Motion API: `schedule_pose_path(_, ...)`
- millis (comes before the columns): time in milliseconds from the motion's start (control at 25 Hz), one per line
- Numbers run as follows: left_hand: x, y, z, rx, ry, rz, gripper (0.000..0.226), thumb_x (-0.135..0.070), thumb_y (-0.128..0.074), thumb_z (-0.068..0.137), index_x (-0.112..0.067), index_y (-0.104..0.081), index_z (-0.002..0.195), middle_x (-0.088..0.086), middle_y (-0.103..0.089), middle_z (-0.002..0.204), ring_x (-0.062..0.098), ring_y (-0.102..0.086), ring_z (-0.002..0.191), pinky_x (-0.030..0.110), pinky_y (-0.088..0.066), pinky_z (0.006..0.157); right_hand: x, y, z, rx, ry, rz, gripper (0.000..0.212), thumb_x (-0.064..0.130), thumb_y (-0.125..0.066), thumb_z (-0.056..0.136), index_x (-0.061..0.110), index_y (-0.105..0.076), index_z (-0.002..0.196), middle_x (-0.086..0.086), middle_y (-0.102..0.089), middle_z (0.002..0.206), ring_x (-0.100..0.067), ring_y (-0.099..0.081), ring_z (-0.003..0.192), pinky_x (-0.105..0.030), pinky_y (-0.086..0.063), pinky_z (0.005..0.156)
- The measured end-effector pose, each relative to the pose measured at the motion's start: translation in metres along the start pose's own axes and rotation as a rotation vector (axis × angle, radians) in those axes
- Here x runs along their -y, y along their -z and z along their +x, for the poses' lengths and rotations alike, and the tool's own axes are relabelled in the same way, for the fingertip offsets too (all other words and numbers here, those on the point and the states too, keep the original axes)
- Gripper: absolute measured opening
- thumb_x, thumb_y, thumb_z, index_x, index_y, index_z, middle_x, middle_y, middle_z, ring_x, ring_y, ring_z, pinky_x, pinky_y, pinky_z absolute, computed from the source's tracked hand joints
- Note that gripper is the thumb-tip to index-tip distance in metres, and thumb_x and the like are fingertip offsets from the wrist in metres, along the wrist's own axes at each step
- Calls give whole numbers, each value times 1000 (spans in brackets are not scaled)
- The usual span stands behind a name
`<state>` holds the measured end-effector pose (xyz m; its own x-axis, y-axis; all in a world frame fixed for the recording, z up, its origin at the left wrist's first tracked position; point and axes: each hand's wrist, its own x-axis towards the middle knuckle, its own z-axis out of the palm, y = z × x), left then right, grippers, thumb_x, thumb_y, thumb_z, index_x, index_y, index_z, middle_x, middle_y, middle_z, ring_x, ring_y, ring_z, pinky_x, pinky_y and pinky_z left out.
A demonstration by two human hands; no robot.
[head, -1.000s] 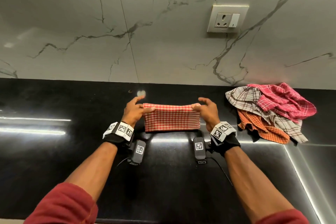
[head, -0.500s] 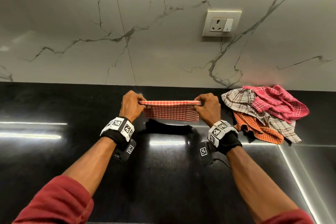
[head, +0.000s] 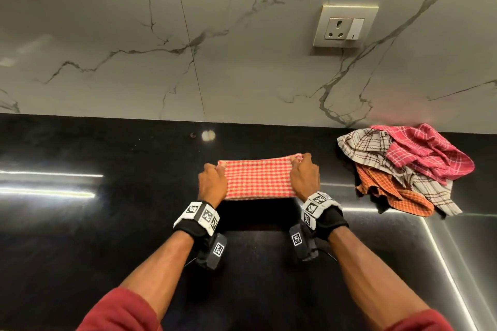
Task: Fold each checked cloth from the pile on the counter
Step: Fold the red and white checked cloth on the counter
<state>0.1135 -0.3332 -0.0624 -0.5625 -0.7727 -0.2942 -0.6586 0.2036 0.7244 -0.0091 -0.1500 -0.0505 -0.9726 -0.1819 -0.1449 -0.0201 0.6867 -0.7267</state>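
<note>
Red-and-white checked cloth (head: 258,179), folded into a narrow band, is stretched flat between two hands near the middle of the worktop's (head: 80,223) back edge. Whether it rests on the black surface or hangs just above it cannot be told. The left hand (head: 212,183) pinches its left end and the right hand (head: 305,177) its right end, each grip curled round the fabric. Toward the back right corner lies the pile (head: 403,169) of unfolded checked cloths: pink, beige and orange. Likely risks: if one grip lets go first or pulls unevenly, the layers could slide and the fold could open. The glossy worktop may also let the cloth skid.
</note>
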Motion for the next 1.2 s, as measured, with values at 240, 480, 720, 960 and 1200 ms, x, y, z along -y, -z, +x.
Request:
schedule_pose_path(240, 14, -35, -20, -145, -502, 308, 23, -22, -47, 99, -9, -58, 114, 13, -63, 113, 32, -58, 108, 42, -44, 93, -7, -61, -29, 39, 577, -747, 42, 27, -46, 96, 7, -49, 133, -22, -44, 142, -39, -41, 129, -50, -41, 103)
schedule_pose_path(480, 44, -73, -12, 147, -546, 459, 59, -43, -21, 104, -16, -14, 156, 1, -2, 163, 14, 3, 151, 35, -3, 123, -50, -81, -55, 145, 525, -747, 62, 32, -21, 99, 0, -22, 152, -24, -15, 160, -38, -14, 149, -51, -14, 121)
schedule_pose_path(720, 39, -74, -22, 31, -418, 659, 76, -57, -16, 99, -7, -5, 155, 12, 3, 163, 26, 6, 151, 48, 6, 122, -59, -67, -28, 97, 324, -650, 63, 39, -18, 103, 3, -7, 155, -15, 0, 163, -26, 4, 152, -39, 4, 124)
schedule_pose_path(960, -17, -47, -47, -111, -385, 894, 73, -57, -22, 99, -9, -73, 81, 13, -74, 88, 31, -69, 88, 55, -28, 108, -28, -19, 15, 77, 366, -795, 57, 25, -41, 99, 6, -25, 151, -12, -26, 159, -31, -15, 150, -50, -11, 120)
schedule_pose_path(1200, -26, -63, -43, 224, -152, 367, 68, -58, -45, 94, 1, -51, 126, 22, -56, 131, 38, -53, 121, 42, -43, 99, -43, -25, -56, -64, -116, -278, 43, 33, -60, 91, 2, -47, 116, -18, -51, 122, -34, -51, 112, -40, -40, 91)
